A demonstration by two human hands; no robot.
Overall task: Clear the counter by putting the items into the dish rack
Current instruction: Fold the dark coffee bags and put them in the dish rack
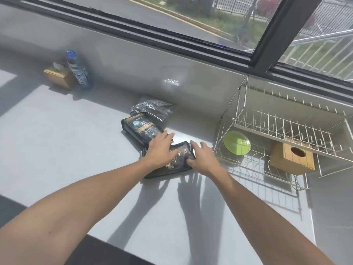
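Three dark packets lie on the grey counter (57, 150). The nearest black packet (177, 161) has gold print; my left hand (159, 150) rests flat on its left part with fingers spread, and my right hand (200, 156) touches its right edge, thumb on the packet. Neither hand has closed around it. Behind it lies a second black packet (142, 129), and a crumpled silver-black bag (154, 109) sits by the wall. The wire dish rack (267, 121) stands at the right, holding a green bowl (236, 142) and a wooden box (292, 157) on its lower level.
A blue bottle (78, 71) and a wooden tissue box (57, 75) stand at the far left by the wall. A large window runs along the back. The counter's dark front edge is near the bottom left.
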